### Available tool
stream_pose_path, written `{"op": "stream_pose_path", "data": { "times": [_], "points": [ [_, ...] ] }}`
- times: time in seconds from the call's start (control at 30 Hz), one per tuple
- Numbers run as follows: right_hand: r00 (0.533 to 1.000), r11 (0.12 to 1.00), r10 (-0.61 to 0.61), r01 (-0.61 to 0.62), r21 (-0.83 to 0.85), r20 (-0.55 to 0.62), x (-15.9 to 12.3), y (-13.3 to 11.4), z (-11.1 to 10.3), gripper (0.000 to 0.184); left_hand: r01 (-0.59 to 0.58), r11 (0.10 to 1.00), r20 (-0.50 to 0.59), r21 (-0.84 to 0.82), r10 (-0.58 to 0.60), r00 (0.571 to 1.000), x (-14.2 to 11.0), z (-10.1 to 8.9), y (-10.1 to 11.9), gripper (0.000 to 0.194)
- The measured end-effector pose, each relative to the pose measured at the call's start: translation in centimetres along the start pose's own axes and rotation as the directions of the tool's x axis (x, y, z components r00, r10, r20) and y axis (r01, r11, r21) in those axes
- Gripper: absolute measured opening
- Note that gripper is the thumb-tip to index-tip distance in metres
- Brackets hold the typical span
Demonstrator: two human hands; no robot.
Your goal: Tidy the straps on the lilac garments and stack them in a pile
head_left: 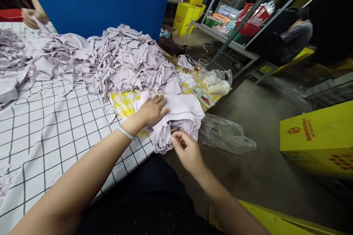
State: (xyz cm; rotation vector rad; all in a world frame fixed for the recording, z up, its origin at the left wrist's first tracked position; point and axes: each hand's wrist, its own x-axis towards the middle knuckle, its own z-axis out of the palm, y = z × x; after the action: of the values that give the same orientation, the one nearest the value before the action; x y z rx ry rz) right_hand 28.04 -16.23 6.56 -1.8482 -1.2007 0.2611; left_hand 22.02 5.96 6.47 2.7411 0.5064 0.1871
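At the near right corner of a bench [77, 114] spread with white cloth checked in black lines, a person's left hand [153, 111] lies palm down on a stack of pale lilac fabric pieces [186, 104], its fingers fairly straight with the thumb set apart, a pressure that probably keeps the loose layers from sliding. The right hand [189, 150] is raised at the stack's near edge, where the folds droop, its fingers curled and thumb close to forefinger; whether they pinch any cloth cannot be told. A crumpled yellow-and-white plastic sheet [124, 102] lies partly beneath the stack, perhaps to keep it clean. Toward the far edge, a tall heap of similar lilac fabric [140, 58] rises before an upright blue panel [104, 0], which likely stops it spilling. By the right edge lie a pale green phone [203, 97] and a clear plastic bag of white rolls [219, 86], seemingly kept within reach. At the bench's far left, a co-worker's hand [34, 18] holds a lilac strip.
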Motion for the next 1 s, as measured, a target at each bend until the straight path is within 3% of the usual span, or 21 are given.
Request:
{"op": "stream_pose_path", "data": {
  "times": [0.03,0.1,0.2,0.33,0.47,0.57,0.83,0.9,1.0],
  "points": [
    [1.0,1.0,0.004,-0.003,0.009,-0.011,-1.1,0.2,0.5,0.012,0.026,1.0,0.028,-0.007,-0.026,0.999,0.1,0.4,0.0,0.06],
    [0.99,0.999,0.003,-0.009,-0.036,-0.142,-2.0,1.6,0.5,0.011,0.063,0.998,0.062,-0.004,-0.062,0.996,0.2,1.1,-0.3,0.062],
    [0.931,0.974,0.026,-0.107,-0.202,-0.364,-1.5,5.3,-1.3,0.013,0.062,0.998,0.082,-0.007,-0.061,0.995,0.2,1.3,-0.6,0.066],
    [0.96,0.943,0.033,-0.122,-0.311,-0.278,-0.7,8.4,-3.5,0.015,0.061,0.998,0.088,-0.012,-0.06,0.994,0.2,1.1,-0.7,0.066],
    [0.931,0.939,-0.106,-0.022,-0.343,-0.35,-1.4,7.4,-4.4,0.005,0.074,0.997,0.093,0.0,-0.073,0.993,0.4,1.1,-0.6,0.066],
    [0.896,0.905,-0.19,0.002,-0.425,-0.402,-1.6,6.4,-4.9,0.012,0.079,0.997,0.105,0.009,-0.079,0.991,0.5,1.2,-0.7,0.066],
    [0.858,0.886,-0.249,0.014,-0.464,-0.449,-2.7,6.8,-5.1,0.016,0.086,0.996,0.112,-0.035,-0.082,0.99,0.5,1.4,-0.6,0.065],
    [0.876,0.902,-0.232,0.031,-0.43,-0.423,-3.1,5.6,-4.1,0.019,0.077,0.996,0.119,-0.052,-0.07,0.99,0.5,1.3,-0.5,0.065],
    [0.963,0.969,-0.149,0.098,-0.226,-0.223,-3.1,2.5,-1.1,0.007,0.08,0.996,0.133,-0.043,-0.073,0.988,0.3,1.2,-0.5,0.067]
  ]
}}
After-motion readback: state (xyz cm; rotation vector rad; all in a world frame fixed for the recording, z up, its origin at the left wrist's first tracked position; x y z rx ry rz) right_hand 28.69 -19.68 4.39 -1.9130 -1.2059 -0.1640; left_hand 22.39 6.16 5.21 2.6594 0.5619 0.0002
